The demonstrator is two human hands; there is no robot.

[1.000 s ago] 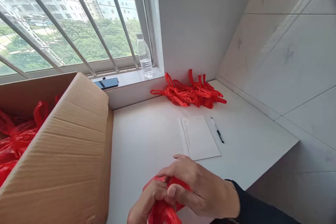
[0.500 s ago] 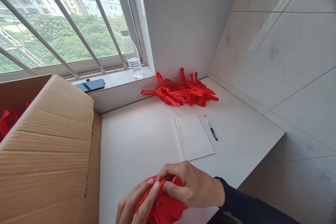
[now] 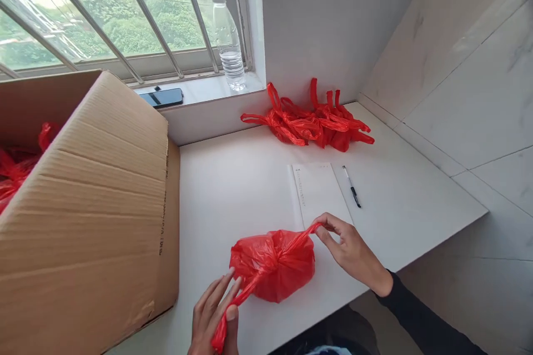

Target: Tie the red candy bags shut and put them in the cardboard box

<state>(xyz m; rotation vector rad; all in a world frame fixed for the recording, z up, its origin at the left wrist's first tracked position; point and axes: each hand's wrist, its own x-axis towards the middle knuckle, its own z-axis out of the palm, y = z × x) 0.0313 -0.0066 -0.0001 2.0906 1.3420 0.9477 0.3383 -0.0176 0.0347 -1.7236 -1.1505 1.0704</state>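
A filled red plastic bag (image 3: 272,266) lies on the white table near its front edge, its top twisted into a knot in the middle. One handle stretches toward the lower left, where my left hand (image 3: 216,313) grips it between thumb and fingers. The other handle runs up to the right, pinched in the fingertips of my right hand (image 3: 343,244). Both handles are drawn out on opposite sides of the knot. The bag's contents are hidden.
An open cardboard box (image 3: 95,205) with red bags (image 3: 16,172) inside stands at left. More red bags (image 3: 320,122) lie against the back wall. A notepad (image 3: 318,191) and pen (image 3: 352,187) rest mid-table. The windowsill holds a water bottle (image 3: 231,50) and a phone (image 3: 166,97).
My hands, close together over the bag before, are now apart, each pulling a handle outward. A knot shows on the bag. The view has tilted downward and shifted left.
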